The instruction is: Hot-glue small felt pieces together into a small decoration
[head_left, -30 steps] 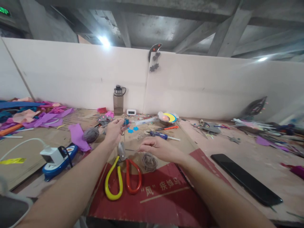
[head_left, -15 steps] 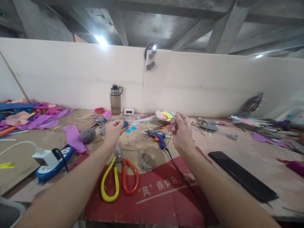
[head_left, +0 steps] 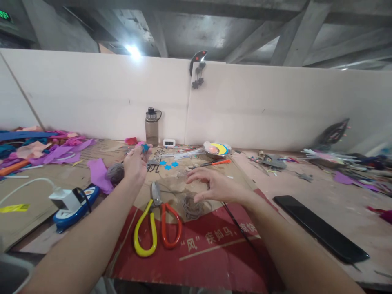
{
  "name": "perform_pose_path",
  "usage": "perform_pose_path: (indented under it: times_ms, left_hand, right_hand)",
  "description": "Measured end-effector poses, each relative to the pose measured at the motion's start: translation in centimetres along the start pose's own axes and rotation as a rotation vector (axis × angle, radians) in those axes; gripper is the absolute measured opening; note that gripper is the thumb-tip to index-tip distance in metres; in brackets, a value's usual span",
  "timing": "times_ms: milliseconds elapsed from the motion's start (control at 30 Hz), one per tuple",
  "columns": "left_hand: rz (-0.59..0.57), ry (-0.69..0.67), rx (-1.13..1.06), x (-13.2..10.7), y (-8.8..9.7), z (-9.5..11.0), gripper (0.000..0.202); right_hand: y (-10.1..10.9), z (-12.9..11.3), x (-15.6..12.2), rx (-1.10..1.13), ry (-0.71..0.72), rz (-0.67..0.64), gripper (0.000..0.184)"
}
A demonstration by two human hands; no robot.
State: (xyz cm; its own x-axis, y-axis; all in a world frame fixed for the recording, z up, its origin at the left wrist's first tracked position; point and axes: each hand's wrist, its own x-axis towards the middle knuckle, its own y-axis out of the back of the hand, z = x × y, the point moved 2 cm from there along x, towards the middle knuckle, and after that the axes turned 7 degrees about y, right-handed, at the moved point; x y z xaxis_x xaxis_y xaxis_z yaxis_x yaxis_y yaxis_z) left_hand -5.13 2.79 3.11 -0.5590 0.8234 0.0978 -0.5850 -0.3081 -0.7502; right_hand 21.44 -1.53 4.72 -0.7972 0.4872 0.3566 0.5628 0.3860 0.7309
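My left hand (head_left: 136, 163) is raised over the left middle of the table, its fingers pinching a small blue felt star or flower (head_left: 145, 148). More blue flower cut-outs (head_left: 168, 167) lie to its right on the cardboard. My right hand (head_left: 214, 185) hovers palm down, fingers curved and apart, with nothing visible in it. Just below its fingertips is a coil of grey cord (head_left: 190, 210). The glue gun is hidden behind this hand; only its black cable (head_left: 234, 220) shows. Scissors (head_left: 156, 195) with one yellow and one red handle rest between my arms.
A grey yarn ball (head_left: 115, 173) and purple felt (head_left: 100, 175) sit left, near a blue power strip (head_left: 69, 218). Behind stand a bottle (head_left: 152, 130), a small clock (head_left: 169, 143) and a round dish (head_left: 217, 150). A black phone (head_left: 318, 228) lies right.
My left hand has moved left and up with the blue piece. My right hand has let go of the thin cord, dropped toward the middle and opened, now covering the glue gun.
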Motion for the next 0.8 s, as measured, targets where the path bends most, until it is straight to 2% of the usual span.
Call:
perform_pose_path:
  times_ms: [100, 167, 200, 233, 300, 367, 400, 567, 700, 800]
  left_hand:
    - [-0.006, 0.027, 0.001, 0.2, -0.1, -0.2, 0.008]
    - [0.004, 0.037, -0.008, 0.4, 0.0, 0.0, 0.008]
    - [0.005, 0.046, -0.015, 0.4, 0.0, 0.1, 0.008]
    - [0.004, 0.059, -0.023, 0.4, -0.1, 0.1, 0.008]
    - [-0.011, 0.098, -0.035, 0.2, -0.3, 0.2, 0.008]
    - [-0.039, 0.141, -0.043, -0.4, -0.7, 0.1, 0.008]
    - [-0.057, 0.160, -0.044, -0.9, -1.0, 0.1, 0.008]
    - [-0.255, 0.228, 0.035, -3.8, -2.9, -0.5, 0.004]
    - [-0.480, 0.301, 0.152, -6.8, -4.0, -1.4, 0.006]
    - [-0.613, 0.335, 0.252, -8.6, -4.3, -2.0, 0.011]
  right_hand:
    - [-0.1, 0.4, -0.3, 0.145, -0.091, -0.149, 0.045]
    - [-0.7, 0.5, -0.3, 0.300, -0.136, -0.235, 0.038]
    - [-1.0, 0.5, -0.2, 0.347, -0.140, -0.220, 0.031]
    - [-1.2, 0.6, 0.0, 0.360, -0.135, -0.148, 0.025]
    - [-1.8, 0.9, 0.5, 0.297, -0.114, 0.094, 0.020]
    - [-2.5, 1.3, 0.9, 0.196, -0.090, 0.296, 0.023]
    - [-2.9, 1.5, 0.9, 0.158, -0.084, 0.344, 0.028]
    - [-5.0, 2.0, 0.8, 0.131, -0.123, 0.317, 0.054]
    - [-5.9, 1.9, 1.0, 0.284, -0.146, 0.307, 0.070]
    - [-6.2, 1.4, 1.5, 0.445, -0.052, 0.286, 0.074]
